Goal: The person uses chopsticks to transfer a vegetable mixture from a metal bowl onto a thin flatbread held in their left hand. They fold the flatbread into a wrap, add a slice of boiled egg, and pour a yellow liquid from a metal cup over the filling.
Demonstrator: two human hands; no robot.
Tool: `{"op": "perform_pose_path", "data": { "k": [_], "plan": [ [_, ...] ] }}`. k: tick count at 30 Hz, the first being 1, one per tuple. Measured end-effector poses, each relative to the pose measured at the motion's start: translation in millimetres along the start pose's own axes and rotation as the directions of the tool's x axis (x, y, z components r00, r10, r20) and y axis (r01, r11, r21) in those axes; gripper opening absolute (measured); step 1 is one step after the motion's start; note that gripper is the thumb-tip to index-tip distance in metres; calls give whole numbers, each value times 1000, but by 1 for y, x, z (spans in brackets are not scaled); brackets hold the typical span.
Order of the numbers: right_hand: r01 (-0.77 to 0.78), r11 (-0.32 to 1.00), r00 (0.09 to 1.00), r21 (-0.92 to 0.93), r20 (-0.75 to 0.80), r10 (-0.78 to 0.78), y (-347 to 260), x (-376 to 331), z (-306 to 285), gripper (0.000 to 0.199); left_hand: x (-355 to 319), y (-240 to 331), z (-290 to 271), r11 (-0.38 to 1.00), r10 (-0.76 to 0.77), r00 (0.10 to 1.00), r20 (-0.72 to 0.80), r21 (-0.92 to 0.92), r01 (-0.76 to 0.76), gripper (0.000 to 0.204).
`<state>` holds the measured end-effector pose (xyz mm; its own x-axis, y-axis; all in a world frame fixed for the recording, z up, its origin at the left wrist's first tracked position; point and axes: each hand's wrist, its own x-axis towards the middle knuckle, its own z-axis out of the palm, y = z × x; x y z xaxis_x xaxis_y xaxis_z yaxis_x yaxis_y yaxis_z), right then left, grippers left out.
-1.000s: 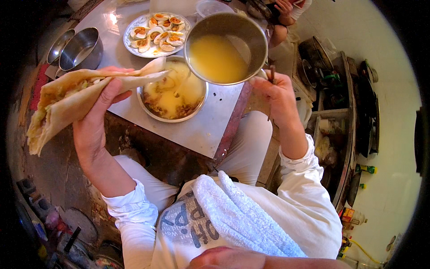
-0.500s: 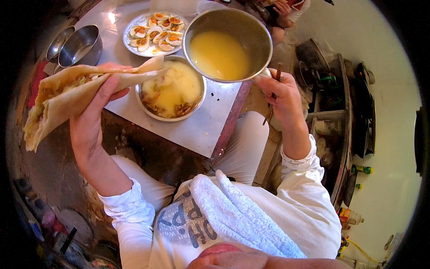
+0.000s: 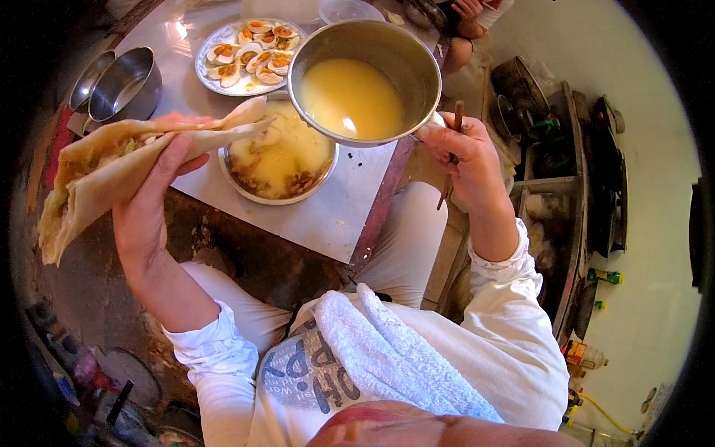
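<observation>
My left hand [image 3: 153, 197] holds a large folded flatbread wrap [image 3: 112, 167] with filling showing at its open edge; its tip reaches over a metal bowl [image 3: 279, 160] of yellowish soup standing on the table. My right hand [image 3: 465, 153] grips the rim of a metal bowl [image 3: 365, 78] lifted above the table, filled with pale yellow liquid, and also pinches a pair of brown chopsticks [image 3: 453, 153] against it.
A white plate of halved eggs [image 3: 249, 56] sits at the back of the pale metal table [image 3: 328, 216]. Empty steel bowls [image 3: 119, 82] stand at the left. A white towel [image 3: 395, 350] lies over my lap. Shelves with pots [image 3: 581, 164] stand to the right. Another person's hands [image 3: 469, 11] show at the top.
The lifted bowl has stayed near level above the table, shifting slightly. The wrap in my left hand has held its place over the soup bowl.
</observation>
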<state>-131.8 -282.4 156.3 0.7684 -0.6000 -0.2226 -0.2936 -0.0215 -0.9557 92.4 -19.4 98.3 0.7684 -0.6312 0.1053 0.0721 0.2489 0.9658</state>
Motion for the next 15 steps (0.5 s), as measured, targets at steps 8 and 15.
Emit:
{"op": "perform_pose_path", "data": {
  "k": [8,15],
  "plan": [
    [46,994,999,-101,13,-45,-12,-3,-13,10,8,-7,7,999,5,1000,4,38,-5,21],
    [71,993,996,-96,65,-65,-31,-5,-21,24,12,-10,16,998,-17,1000,-23,55,18,24]
  ]
}}
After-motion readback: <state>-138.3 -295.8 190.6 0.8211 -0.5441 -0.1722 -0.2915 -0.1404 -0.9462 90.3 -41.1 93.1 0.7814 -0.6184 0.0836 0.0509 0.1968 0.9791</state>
